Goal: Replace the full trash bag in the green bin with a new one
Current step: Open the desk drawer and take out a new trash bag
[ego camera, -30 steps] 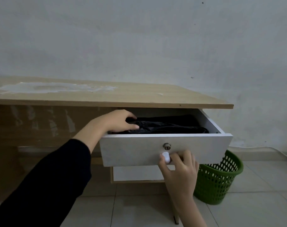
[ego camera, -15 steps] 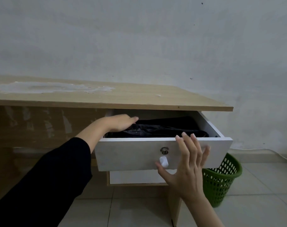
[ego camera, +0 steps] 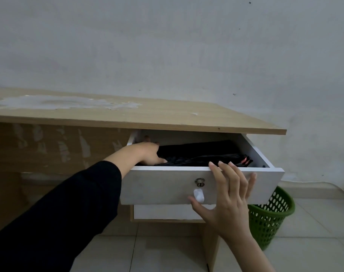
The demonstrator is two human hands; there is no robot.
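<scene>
A white desk drawer (ego camera: 157, 185) stands pulled out, with folded black trash bags (ego camera: 202, 154) inside. My left hand (ego camera: 147, 152) reaches into the drawer's left end and lies against the bags, thumb on the plastic. Its fingers are mostly hidden, so a grip cannot be told. My right hand (ego camera: 230, 199) is held flat with spread, straight fingers in front of the drawer face, its fingertips at the top edge, just right of the white knob (ego camera: 199, 195). The green perforated bin (ego camera: 271, 218) stands on the floor at the right, partly behind the drawer, and no bag shows in it.
The wooden desk top (ego camera: 128, 112) overhangs the drawer. A second white drawer (ego camera: 167, 212) sits shut below. A round key lock (ego camera: 199, 182) is above the knob. A desk leg (ego camera: 210, 248) stands beside my right forearm. A thin cable (ego camera: 314, 182) runs along the wall base.
My right hand let go of the knob and rose with fingers spread to the drawer's top edge. My left hand slid deeper toward the drawer's back left.
</scene>
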